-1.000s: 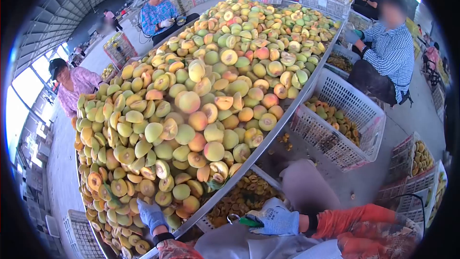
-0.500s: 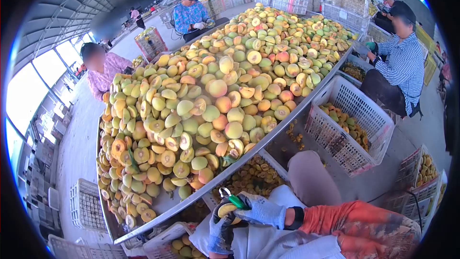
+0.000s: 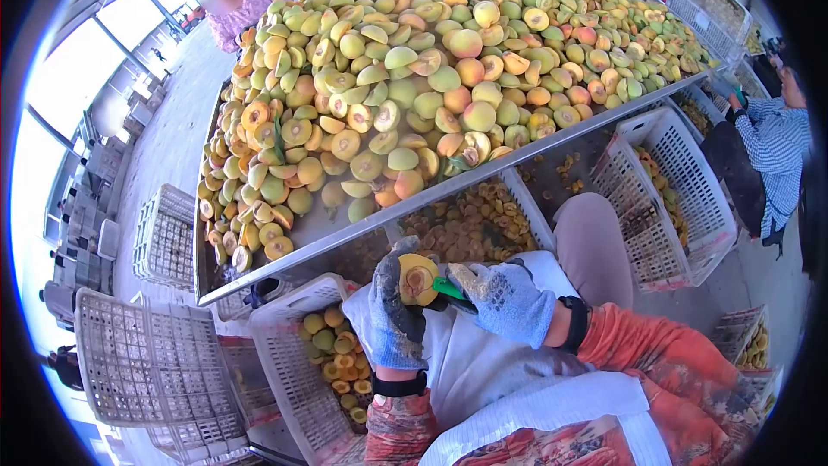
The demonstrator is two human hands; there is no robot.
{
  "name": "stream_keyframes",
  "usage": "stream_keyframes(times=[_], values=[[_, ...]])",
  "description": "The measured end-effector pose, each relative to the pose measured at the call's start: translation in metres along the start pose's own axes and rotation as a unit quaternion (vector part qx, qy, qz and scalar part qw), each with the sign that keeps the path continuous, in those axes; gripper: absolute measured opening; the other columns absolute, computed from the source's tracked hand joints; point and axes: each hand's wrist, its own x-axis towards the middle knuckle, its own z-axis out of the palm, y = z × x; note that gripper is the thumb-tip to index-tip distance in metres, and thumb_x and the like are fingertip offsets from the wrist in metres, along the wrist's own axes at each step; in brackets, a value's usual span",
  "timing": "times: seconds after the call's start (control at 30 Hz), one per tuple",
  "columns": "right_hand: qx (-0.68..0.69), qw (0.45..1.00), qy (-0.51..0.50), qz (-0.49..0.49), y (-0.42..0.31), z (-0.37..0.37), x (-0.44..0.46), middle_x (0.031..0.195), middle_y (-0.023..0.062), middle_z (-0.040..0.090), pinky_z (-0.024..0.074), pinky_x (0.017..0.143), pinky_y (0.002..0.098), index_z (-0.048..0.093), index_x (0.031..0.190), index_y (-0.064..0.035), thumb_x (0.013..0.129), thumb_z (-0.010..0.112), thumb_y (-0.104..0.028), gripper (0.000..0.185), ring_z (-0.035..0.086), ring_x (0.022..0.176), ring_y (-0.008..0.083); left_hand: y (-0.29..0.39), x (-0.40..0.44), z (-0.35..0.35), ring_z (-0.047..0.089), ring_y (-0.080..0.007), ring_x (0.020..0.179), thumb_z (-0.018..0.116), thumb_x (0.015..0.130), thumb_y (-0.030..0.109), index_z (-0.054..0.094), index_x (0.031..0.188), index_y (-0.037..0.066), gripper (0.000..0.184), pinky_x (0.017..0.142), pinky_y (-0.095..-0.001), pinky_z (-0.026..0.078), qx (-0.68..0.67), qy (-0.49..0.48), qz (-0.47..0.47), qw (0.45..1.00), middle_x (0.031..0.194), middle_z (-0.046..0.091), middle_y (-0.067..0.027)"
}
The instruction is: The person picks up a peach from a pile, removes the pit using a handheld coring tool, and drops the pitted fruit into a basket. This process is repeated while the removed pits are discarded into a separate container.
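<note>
My left hand [image 3: 390,315], in a blue knit glove, is closed around a halved yellow peach [image 3: 417,279], its cut face and brown pit area turned up. My right hand [image 3: 511,300], gloved alike, grips a green-handled pitting tool [image 3: 448,288]. The tool's front end is against the right side of the peach half; its metal tip cannot be made out. Both hands are above my lap, over a pale apron [image 3: 492,380]. Just beyond them, a large heap of halved peaches [image 3: 414,95] covers a metal-edged table [image 3: 388,214].
Below the table edge, a bin [image 3: 536,211] holds small brown-yellow pieces. A white crate [image 3: 297,380] with peach halves stands at my left, beside stacked crates [image 3: 147,354]. Another crate [image 3: 703,207] is at the right, near a seated person [image 3: 772,142]. A person in pink [image 3: 246,9] is across the table.
My view has tilted down and shifted left. Both hands appear higher in view, and the peach half now faces up. The tool's metal loop, visible before, has come down to the fruit.
</note>
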Motion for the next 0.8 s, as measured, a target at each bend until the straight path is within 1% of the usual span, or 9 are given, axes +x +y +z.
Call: stream_keyframes(times=[0.1, 0.13, 0.2, 0.27, 0.3, 0.43, 0.63, 0.7, 0.8], values=[[-0.038, 0.998, -0.055, 0.014, 0.004, 0.004, -0.004, 0.082, 0.0150, 0.061, 0.0480, 0.052, 0.0369, 0.052, 0.105, -0.0017, 0.078, 0.060, -0.022, 0.035, 0.062, 0.062, 0.0287, 0.006, -0.008, 0.007, 0.060, -0.0202, 0.074, 0.050, 0.088, 0.040, 0.053, 0.115, -0.001, 0.048, 0.050, -0.0295, 0.050, 0.032, -0.004, -0.016, 0.999, 0.094, 0.059, -0.0109], [-0.037, 0.998, -0.055, 0.014, 0.004, 0.004, -0.005, 0.082, 0.0150, 0.061, 0.0480, 0.052, 0.0369, 0.052, 0.105, -0.0017, 0.078, 0.060, -0.022, 0.035, 0.062, 0.062, 0.0287, 0.005, -0.009, 0.009, 0.060, -0.0186, 0.072, 0.049, 0.088, 0.039, 0.054, 0.112, -0.001, 0.047, 0.050, -0.0282, 0.049, 0.096, 0.013, 0.022, 0.995, 0.092, 0.059, -0.0097], [-0.095, 0.989, -0.116, -0.008, 0.001, 0.003, -0.008, 0.072, 0.0139, 0.060, 0.0459, 0.047, 0.0370, 0.052, 0.106, 0.0002, 0.078, 0.059, -0.022, 0.037, 0.060, 0.054, 0.0282, 0.004, -0.013, 0.014, 0.059, -0.0170, 0.071, 0.049, 0.088, 0.038, 0.056, 0.109, -0.001, 0.045, 0.050, -0.0268, 0.049, 0.163, 0.031, 0.058, 0.984, 0.090, 0.059, -0.0085], [-0.067, 0.994, -0.086, -0.027, 0.002, 0.003, -0.010, 0.067, 0.0131, 0.059, 0.0449, 0.046, 0.0370, 0.051, 0.106, 0.0010, 0.078, 0.059, -0.023, 0.038, 0.058, 0.051, 0.0279, 0.004, -0.016, 0.019, 0.059, -0.0147, 0.070, 0.047, 0.090, 0.035, 0.058, 0.105, -0.002, 0.041, 0.048, -0.0249, 0.047, 0.247, 0.054, 0.118, 0.960, 0.089, 0.059, -0.0074], [-0.043, 0.996, -0.057, -0.048, 0.003, 0.003, -0.011, 0.062, 0.0122, 0.058, 0.0438, 0.044, 0.0370, 0.051, 0.107, 0.0017, 0.078, 0.059, -0.023, 0.039, 0.057, 0.048, 0.0275, 0.001, -0.015, 0.016, 0.059, -0.0148, 0.069, 0.045, 0.090, 0.029, 0.058, 0.104, -0.003, 0.037, 0.049, -0.0239, 0.047, 0.237, 0.059, 0.132, 0.961, 0.089, 0.060, -0.0080], [-0.019, 0.996, -0.076, -0.038, 0.003, 0.003, -0.022, 0.057, 0.0113, 0.056, 0.0435, 0.044, 0.0373, 0.051, 0.107, 0.0019, 0.078, 0.059, -0.024, 0.040, 0.057, 0.047, 0.0269, 0.011, -0.026, 0.029, 0.060, -0.0164, 0.072, 0.045, 0.089, 0.024, 0.059, 0.103, -0.004, 0.034, 0.054, -0.0253, 0.049, 0.226, 0.032, 0.083, 0.970, 0.090, 0.061, -0.0101], [0.058, 0.991, -0.119, 0.010, 0.012, -0.009, -0.024, 0.059, 0.0130, 0.056, 0.0435, 0.043, 0.0381, 0.051, 0.109, 0.0001, 0.078, 0.060, -0.024, 0.040, 0.056, 0.046, 0.0289, 0.002, -0.028, 0.033, 0.062, -0.0194, 0.074, 0.048, 0.076, 0.013, 0.059, 0.102, -0.008, 0.036, 0.066, -0.0282, 0.051, 0.221, 0.018, 0.120, 0.968, 0.090, 0.062, -0.0140], [0.053, 0.994, -0.095, -0.026, 0.016, -0.006, -0.026, 0.058, 0.0126, 0.054, 0.0431, 0.043, 0.0382, 0.050, 0.112, -0.0008, 0.078, 0.059, -0.025, 0.043, 0.056, 0.047, 0.0289, 0.000, -0.028, 0.025, 0.057, -0.0213, 0.094, 0.052, 0.079, 0.008, 0.049, 0.114, -0.004, 0.037, 0.079, -0.0295, 0.049, 0.185, -0.011, 0.035, 0.982, 0.112, 0.055, -0.0143], [0.050, 0.991, -0.121, -0.036, 0.031, 0.010, -0.026, 0.064, 0.0121, 0.055, 0.0441, 0.046, 0.0368, 0.047, 0.117, -0.0003, 0.078, 0.060, -0.028, 0.049, 0.058, 0.052, 0.0263, -0.012, -0.024, 0.020, 0.057, -0.0217, 0.094, 0.053, 0.080, 0.009, 0.050, 0.113, -0.004, 0.036, 0.079, -0.0302, 0.049, 0.231, 0.007, 0.046, 0.972, 0.111, 0.055, -0.0145]])
